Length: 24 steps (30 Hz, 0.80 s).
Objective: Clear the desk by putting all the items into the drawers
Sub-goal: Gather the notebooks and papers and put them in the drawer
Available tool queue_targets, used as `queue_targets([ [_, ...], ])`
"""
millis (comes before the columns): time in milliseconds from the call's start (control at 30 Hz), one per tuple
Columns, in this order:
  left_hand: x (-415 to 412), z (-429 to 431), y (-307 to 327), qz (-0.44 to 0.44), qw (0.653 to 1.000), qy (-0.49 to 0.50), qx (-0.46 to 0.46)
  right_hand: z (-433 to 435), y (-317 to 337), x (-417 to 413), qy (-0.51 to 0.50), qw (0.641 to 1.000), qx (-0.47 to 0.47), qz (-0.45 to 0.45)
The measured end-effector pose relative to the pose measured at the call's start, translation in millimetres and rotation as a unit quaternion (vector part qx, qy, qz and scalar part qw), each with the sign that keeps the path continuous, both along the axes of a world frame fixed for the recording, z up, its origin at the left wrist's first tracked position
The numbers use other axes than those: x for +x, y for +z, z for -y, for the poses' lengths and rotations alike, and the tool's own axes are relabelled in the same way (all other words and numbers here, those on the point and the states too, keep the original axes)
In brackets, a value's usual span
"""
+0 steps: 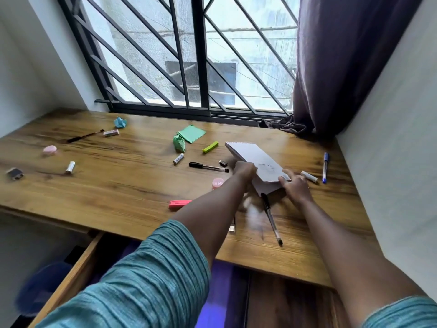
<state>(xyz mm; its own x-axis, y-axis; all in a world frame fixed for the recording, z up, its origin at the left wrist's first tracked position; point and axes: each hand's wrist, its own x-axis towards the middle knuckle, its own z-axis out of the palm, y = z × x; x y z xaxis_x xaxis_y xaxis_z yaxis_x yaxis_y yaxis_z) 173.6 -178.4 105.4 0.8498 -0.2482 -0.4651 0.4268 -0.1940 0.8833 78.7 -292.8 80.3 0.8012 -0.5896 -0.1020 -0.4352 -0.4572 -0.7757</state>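
White notepad (257, 159) pinched at its near end by left hand (244, 170) and right hand (295, 185); lift clear of pen (272, 221) at 6 o'clock, lower flat into drawer (78, 263) at 7 o'clock

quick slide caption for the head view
Left hand and right hand grip a white notepad at the cluttered wooden desk; drawer open below.

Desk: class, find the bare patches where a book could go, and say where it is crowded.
Bare: between the white tube and the pink clip; front right, between the black pen and the wall. Crowded: the middle, around the notebook.
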Motion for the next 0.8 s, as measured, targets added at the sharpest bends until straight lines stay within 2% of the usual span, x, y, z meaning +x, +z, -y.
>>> queue_targets([
  [100,0,5,2,0.051,0.998,-0.008,-0.026,-3,-2,-13,0.049,0.999,-0.005,0.023],
  [200,1,11,5,0.067,0.997,0.015,-0.044,-11,0,-23,0.090,0.992,-0.086,-0.022],
  [267,-13,7,25,0.065,0.996,0.004,-0.067,-17,2,-24,0.073,0.988,-0.135,-0.022],
  [433,-21,5,50,0.101,0.989,0.015,-0.104,-25,15,-8,0.015,0.975,-0.217,0.053],
  [533,-23,7,52,0.142,0.986,-0.006,-0.083,-37,33,-3,-0.021,0.951,-0.290,0.101],
  [633,-31,-1,63,0.154,0.980,-0.017,-0.124,-54,46,-4,-0.029,0.922,-0.356,0.147],
  [700,-36,-10,75,0.156,0.971,-0.029,-0.177,-67,55,-8,-0.055,0.915,-0.339,0.211],
  [800,-38,-34,81,0.153,0.976,-0.016,-0.157,-80,73,-16,-0.097,0.943,-0.184,0.260],
])
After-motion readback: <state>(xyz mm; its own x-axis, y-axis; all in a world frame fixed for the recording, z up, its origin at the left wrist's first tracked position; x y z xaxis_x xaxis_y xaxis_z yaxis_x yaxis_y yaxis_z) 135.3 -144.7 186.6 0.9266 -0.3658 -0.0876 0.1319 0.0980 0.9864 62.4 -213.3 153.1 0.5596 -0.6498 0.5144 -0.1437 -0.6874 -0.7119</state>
